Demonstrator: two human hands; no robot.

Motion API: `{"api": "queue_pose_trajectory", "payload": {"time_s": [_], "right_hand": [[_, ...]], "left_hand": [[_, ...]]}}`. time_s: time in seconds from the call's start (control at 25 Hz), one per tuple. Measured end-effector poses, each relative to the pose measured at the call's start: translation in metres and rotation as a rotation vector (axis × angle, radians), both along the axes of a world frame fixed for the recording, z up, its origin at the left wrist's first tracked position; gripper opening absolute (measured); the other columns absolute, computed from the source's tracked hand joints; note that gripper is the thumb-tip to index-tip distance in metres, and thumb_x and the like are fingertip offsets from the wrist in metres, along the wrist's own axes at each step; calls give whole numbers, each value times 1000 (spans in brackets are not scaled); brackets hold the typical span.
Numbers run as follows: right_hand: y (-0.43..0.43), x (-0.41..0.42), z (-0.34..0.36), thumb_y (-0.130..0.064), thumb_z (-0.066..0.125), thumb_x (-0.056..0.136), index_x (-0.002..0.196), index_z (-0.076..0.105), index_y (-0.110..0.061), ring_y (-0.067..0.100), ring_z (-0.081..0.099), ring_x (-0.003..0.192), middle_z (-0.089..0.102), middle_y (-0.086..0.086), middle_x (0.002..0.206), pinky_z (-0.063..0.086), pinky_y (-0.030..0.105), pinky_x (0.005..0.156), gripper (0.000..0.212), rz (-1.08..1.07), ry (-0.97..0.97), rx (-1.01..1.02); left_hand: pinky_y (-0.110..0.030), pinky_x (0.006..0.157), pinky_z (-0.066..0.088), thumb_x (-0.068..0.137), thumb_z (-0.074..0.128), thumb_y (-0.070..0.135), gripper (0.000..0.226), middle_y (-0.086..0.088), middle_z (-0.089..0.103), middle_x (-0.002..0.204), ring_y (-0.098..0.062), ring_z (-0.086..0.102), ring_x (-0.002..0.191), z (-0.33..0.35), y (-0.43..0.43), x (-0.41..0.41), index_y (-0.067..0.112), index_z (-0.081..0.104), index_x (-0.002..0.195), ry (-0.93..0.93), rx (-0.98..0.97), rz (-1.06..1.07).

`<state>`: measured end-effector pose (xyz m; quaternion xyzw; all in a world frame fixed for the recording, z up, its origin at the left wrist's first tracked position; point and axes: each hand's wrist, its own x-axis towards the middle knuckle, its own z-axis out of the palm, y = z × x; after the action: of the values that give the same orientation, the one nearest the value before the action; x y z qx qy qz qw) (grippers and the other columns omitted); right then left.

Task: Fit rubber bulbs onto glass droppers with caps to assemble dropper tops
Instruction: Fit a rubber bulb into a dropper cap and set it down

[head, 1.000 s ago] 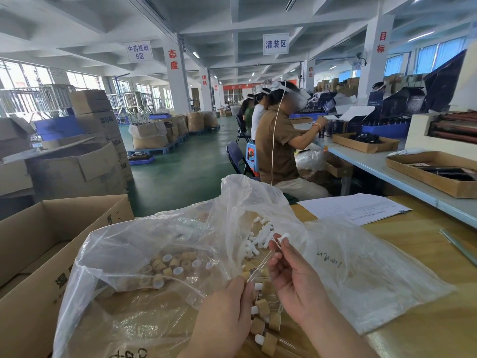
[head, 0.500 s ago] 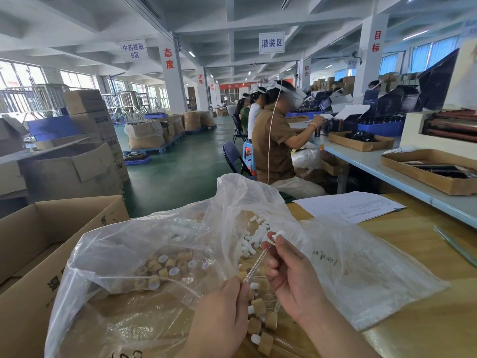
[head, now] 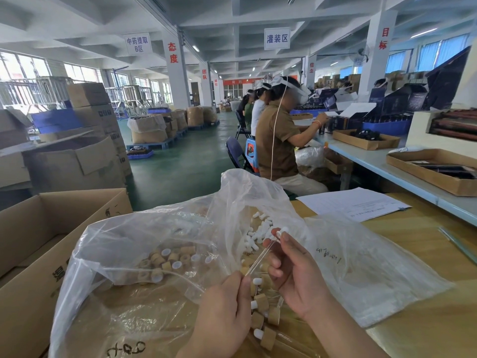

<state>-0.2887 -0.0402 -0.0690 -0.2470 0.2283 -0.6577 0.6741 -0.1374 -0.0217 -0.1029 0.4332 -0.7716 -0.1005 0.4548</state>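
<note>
My left hand (head: 222, 313) pinches the lower end of a thin glass dropper tube (head: 259, 258) that slants up to the right. My right hand (head: 291, 270) pinches the tube's upper end, where a small white rubber bulb (head: 281, 231) sits at my fingertips. Below my hands lies a row of assembled dropper tops (head: 263, 316) with tan caps and white bulbs. Inside a clear plastic bag (head: 144, 244) I see a heap of loose tan caps (head: 167, 262) and a heap of loose white bulbs (head: 255, 233).
An open cardboard box (head: 38, 244) stands at my left. The wooden table (head: 426, 319) carries a second plastic bag (head: 361, 267), a sheet of paper (head: 353, 202) and a glass tube (head: 456, 241) at right. Seated workers (head: 278, 140) sit ahead along a long bench (head: 387, 164).
Both hands hold the same tube and bulb throughout; the camera tilted slightly and the hands shifted a little, with no clear change in grip.
</note>
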Motion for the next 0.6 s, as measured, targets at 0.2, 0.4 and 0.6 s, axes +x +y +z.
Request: {"api": "queue_pose_trajectory", "payload": {"time_s": [0.2,0.4,0.6], "right_hand": [[-3,-2,1,-21,58,84,80,76,-11,13,50,46,63,13,75,41,21,38,21,18,44,-39],[-4,-9,-2,-23,62,82,84,69,-5,14,50,47,62,13,74,40,23,38,19,2,100,-30],[-6,-6,-1,-26,64,80,78,73,-8,11,47,44,60,7,69,37,21,36,21,-23,40,36]], "left_hand": [[-17,43,29,93,37,39,35,14,48,51,-6,43,44,-1,-2,-2,34,38,59,95,47,-65],[-15,44,27,92,37,43,37,10,43,48,-6,39,43,-1,-2,-3,34,40,57,134,71,-98],[-28,41,27,94,35,40,36,15,27,46,-15,38,43,4,-1,-2,26,33,60,-69,-75,-21]]}}
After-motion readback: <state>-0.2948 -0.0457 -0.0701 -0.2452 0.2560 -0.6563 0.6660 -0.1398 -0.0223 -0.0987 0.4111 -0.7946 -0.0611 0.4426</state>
